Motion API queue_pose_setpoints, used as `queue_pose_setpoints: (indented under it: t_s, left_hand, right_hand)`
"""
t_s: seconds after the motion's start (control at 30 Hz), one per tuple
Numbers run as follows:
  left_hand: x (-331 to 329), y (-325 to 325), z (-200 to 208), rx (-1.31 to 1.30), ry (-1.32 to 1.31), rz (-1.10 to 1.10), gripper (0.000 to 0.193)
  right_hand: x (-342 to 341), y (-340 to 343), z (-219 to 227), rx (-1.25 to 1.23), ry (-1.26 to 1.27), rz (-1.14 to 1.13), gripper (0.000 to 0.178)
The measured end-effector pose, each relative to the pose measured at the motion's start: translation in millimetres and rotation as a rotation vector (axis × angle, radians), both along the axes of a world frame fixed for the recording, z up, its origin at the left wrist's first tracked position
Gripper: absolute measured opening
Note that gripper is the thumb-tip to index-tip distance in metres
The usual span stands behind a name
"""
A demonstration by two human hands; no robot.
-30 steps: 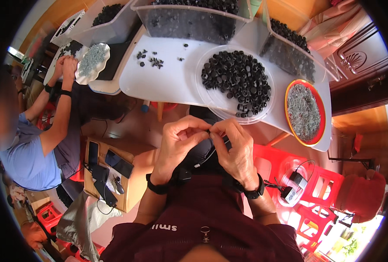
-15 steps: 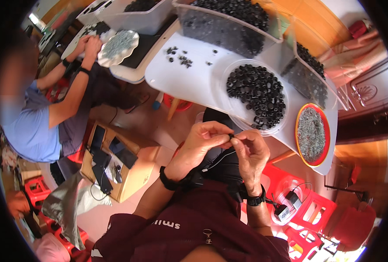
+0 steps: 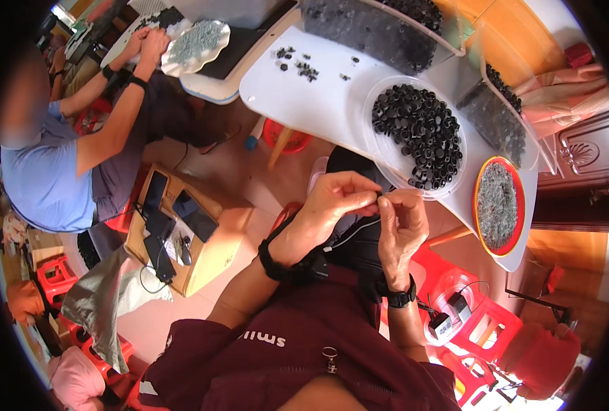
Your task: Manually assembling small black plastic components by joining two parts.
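Both hands meet at chest height, fingertips touching. Left hand (image 3: 335, 205) is curled, thumb and forefinger pinched shut at the contact point. Right hand (image 3: 401, 222) is pinched too, fingertips pressed against the left ones. A small dark part (image 3: 381, 199) sits right in that pinch; it's too small to tell its shape or long axis, or which hand really carries it. Call it a shared two-hand pinch.

The left hand comes in from the left, the right from below, and the part lies between the two thumb tips. Neither hand is clearly nearer; both are on it.

Just beyond the pinch, up and slightly right: a clear round tray (image 3: 455, 179) heaped with black rubber caps (image 3: 417, 133). It's the nearest stock and sits closer to the right hand. Further right of the tray is a red-rimmed dish (image 3: 482, 183) of fine grey metal bits. Both sit on a white table (image 3: 297, 103).

Further out on the table, a few loose black caps (image 3: 296, 63) lie up and left of the grip, and two clear bins (image 3: 373, 31) of black parts stand at the far edge.

Black wristbands on both wrists, maroon zip top below.

Well off to the left, another person in a blue shirt (image 3: 41, 181) works with both hands at a scalloped plate (image 3: 196, 42) of grey bits, separate from this grip. Below them is a low wooden box (image 3: 212, 257) with phones on top.
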State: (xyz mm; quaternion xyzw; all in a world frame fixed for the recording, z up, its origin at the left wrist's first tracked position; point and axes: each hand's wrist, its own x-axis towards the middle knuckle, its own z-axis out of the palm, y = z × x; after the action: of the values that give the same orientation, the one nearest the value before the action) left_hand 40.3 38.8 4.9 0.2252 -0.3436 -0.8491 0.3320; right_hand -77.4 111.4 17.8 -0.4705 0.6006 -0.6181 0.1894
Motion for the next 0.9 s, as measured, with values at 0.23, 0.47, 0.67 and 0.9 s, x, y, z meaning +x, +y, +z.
queue_pose_setpoints:
  t_s: [0.23,0.47,0.67,0.9]
  left_hand:
    - [-3,0,-8,0.115,0.088,-0.039,0.016]
    - [1,1,-11,0.163,0.081,-0.083,0.015]
    - [4,3,-6,0.134,0.042,-0.101,0.019]
    - [-1,-4,-7,0.127,0.039,-0.198,0.016]
  right_hand:
    - [0,0,3,-0.075,0.405,-0.057,0.024]
    - [-1,2,2,-0.044,0.506,-0.025,0.032]
    - [-3,3,9,0.007,0.509,-0.007,0.032]
    - [-11,6,13,-0.026,0.544,-0.005,0.032]
